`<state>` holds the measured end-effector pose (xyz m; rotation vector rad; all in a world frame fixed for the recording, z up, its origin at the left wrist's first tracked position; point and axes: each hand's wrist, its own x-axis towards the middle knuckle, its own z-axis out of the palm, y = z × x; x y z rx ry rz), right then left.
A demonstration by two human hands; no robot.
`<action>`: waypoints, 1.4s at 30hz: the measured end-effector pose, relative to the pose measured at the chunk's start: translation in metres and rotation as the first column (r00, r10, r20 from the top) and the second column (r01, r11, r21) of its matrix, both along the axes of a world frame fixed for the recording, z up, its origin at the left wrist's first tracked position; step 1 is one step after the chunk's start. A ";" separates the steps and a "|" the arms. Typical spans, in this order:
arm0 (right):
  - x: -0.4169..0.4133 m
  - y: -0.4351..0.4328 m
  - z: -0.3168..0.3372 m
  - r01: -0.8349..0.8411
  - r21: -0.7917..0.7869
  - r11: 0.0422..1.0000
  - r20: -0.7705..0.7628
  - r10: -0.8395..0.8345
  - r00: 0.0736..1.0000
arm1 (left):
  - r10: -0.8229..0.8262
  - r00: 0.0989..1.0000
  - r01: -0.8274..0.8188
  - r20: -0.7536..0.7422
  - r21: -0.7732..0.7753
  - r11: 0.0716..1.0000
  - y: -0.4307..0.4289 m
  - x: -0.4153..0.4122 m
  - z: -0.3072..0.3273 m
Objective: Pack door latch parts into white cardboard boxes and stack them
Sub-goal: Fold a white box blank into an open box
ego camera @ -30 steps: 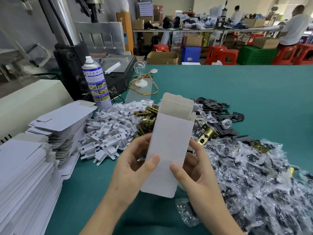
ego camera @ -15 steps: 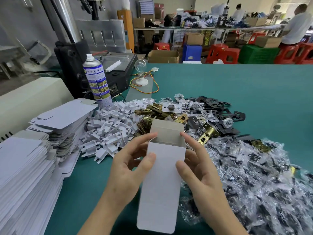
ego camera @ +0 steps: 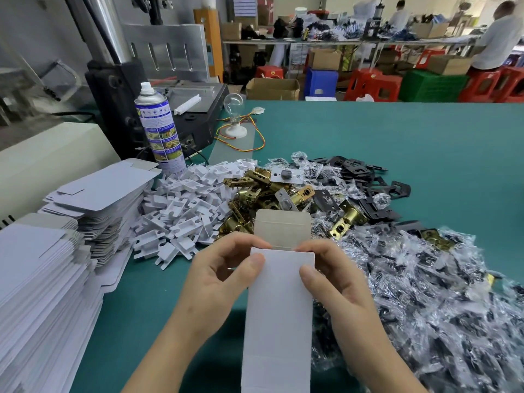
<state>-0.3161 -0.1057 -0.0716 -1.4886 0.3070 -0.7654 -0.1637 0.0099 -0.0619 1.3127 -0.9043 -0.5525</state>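
A white cardboard box (ego camera: 279, 310) stands upright in front of me, its grey top flap (ego camera: 282, 226) raised and its far end open. My left hand (ego camera: 219, 282) grips its upper left corner, thumb on the front and fingers curled over the top edge. My right hand (ego camera: 340, 282) grips the upper right corner the same way. Behind the box lie brass door latches (ego camera: 263, 194), white plastic inserts (ego camera: 184, 211) and black strike plates (ego camera: 357, 171). Clear bags of black parts (ego camera: 425, 293) spread to the right.
Stacks of flat white box blanks (ego camera: 42, 279) fill the left side of the green table (ego camera: 397, 143). A spray can (ego camera: 160, 129), a black machine (ego camera: 119, 103) and a light bulb on a wired base (ego camera: 234, 117) stand at the back left. People work at far tables.
The box has come down and toward me. Both hands have slid up to its top corners, fingers now curled over the open end.
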 end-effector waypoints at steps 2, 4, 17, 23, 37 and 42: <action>0.001 0.000 0.001 0.052 -0.025 0.998 0.011 -0.051 0.999 | -0.034 0.999 0.035 -0.034 0.023 0.999 -0.001 0.000 0.000; 0.001 0.000 0.001 0.084 -0.006 0.996 0.033 -0.084 0.996 | -0.073 0.995 0.076 -0.062 0.052 0.996 -0.002 0.001 0.001; 0.003 0.001 0.000 0.095 0.005 0.995 0.025 -0.095 0.995 | -0.035 0.998 0.037 -0.046 0.049 0.998 -0.002 0.002 -0.004; 0.004 0.002 0.000 0.080 0.001 0.997 -0.001 -0.080 0.997 | -0.037 0.997 0.039 -0.066 0.020 0.999 -0.004 0.000 -0.004; 0.001 -0.002 0.003 -0.028 -0.065 0.997 -0.075 0.023 0.997 | 0.026 0.998 -0.026 0.065 -0.011 1.000 -0.006 0.001 -0.010; -0.001 -0.014 0.003 -0.035 -0.063 0.997 -0.085 0.030 0.996 | 0.068 0.990 -0.067 0.125 -0.010 0.998 -0.009 0.002 -0.016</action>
